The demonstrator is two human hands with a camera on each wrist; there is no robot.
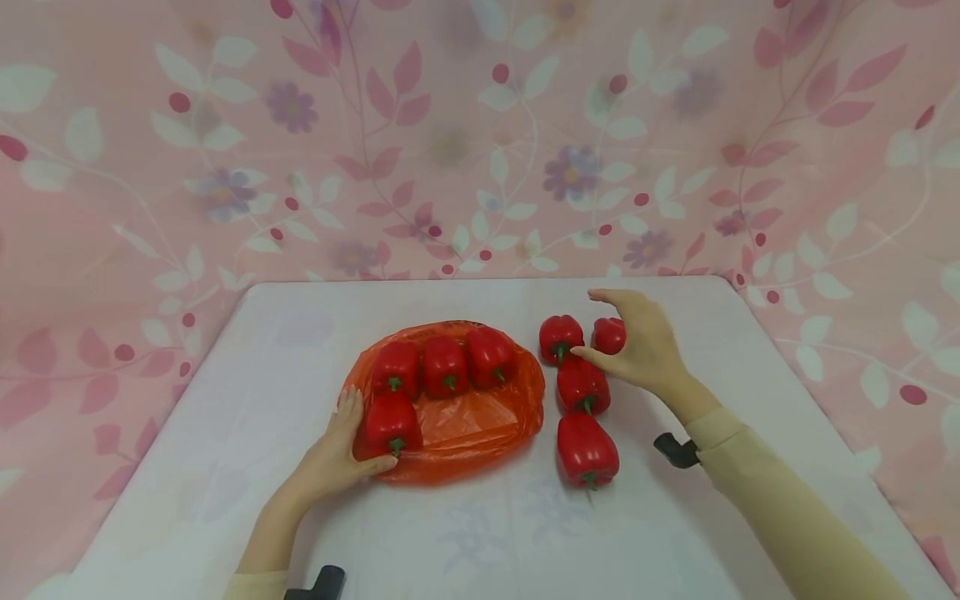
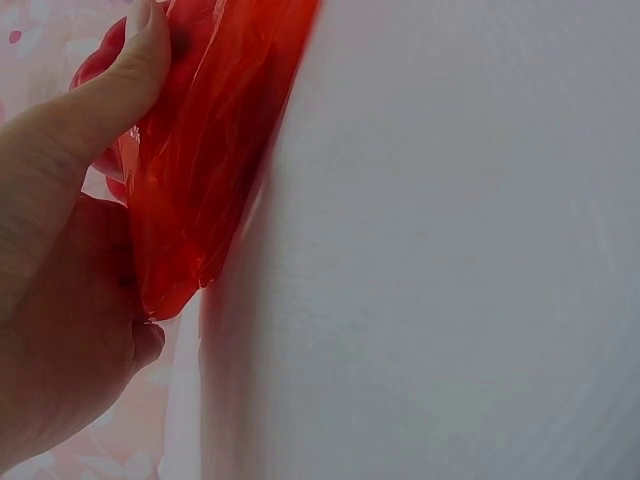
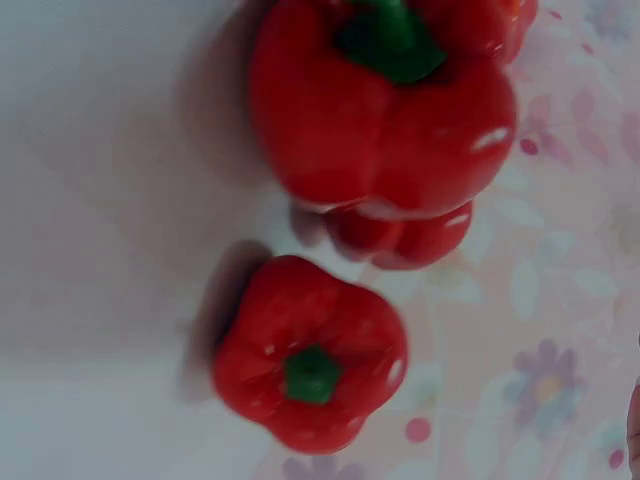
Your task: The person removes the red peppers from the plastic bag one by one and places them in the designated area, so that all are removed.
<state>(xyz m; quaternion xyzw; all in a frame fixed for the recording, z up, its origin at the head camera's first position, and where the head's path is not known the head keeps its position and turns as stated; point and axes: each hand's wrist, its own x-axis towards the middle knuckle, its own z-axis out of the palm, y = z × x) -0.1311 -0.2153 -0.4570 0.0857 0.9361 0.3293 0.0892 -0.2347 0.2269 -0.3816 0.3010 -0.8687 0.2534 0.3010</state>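
In the head view my left hand [image 1: 330,454] holds the left side of an orange plastic bag [image 1: 468,425], thumb at the front rim and fingers along the side. The left wrist view shows the thumb over the bag's edge [image 2: 205,170]. Inside the spread bag lie several red bell peppers [image 1: 445,367] with green stems, one [image 1: 390,418] right beside that thumb. My right hand [image 1: 648,346] hovers right of the bag, thumb and fingers spread wide with nothing between them. It partly covers a small red pepper [image 1: 608,335]; the thumb overlaps another pepper [image 1: 583,382].
Right of the bag, one more pepper [image 1: 561,335] sits at the back and a larger one [image 1: 587,450] at the front of the row. They all rest on a white table [image 1: 480,542]. A pink floral cloth [image 1: 480,150] hangs behind and along the sides.
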